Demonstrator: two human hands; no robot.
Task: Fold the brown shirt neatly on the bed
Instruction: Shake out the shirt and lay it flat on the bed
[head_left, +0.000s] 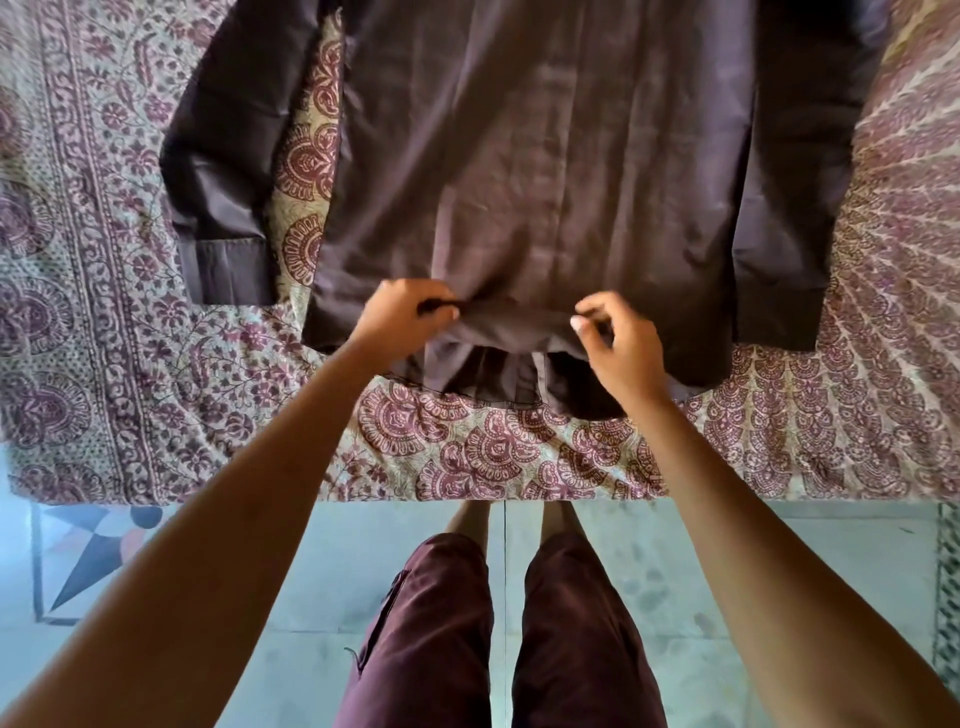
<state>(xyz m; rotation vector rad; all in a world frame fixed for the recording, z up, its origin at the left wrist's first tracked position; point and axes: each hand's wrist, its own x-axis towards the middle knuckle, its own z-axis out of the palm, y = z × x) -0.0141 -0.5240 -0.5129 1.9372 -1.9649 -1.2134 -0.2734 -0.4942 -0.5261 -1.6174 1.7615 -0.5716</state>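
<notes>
The brown shirt (545, 171) lies spread flat on the bed (104, 312), back side up, its hem toward me. One long sleeve (228, 171) lies down the left side, its cuff near the bed's patterned border; the other sleeve (810, 208) lies along the right edge of the body. My left hand (402, 314) pinches a bunched fold of the hem at the middle. My right hand (615, 345) grips the same hem a little to the right, fingers curled around the fabric. The hem is lifted and rumpled between the two hands.
The bed is covered by a cream and maroon floral spread (493, 457), whose front edge runs across the frame just below the hands. Beyond it is a pale tiled floor (260, 571), where my legs in maroon shorts (498, 639) stand.
</notes>
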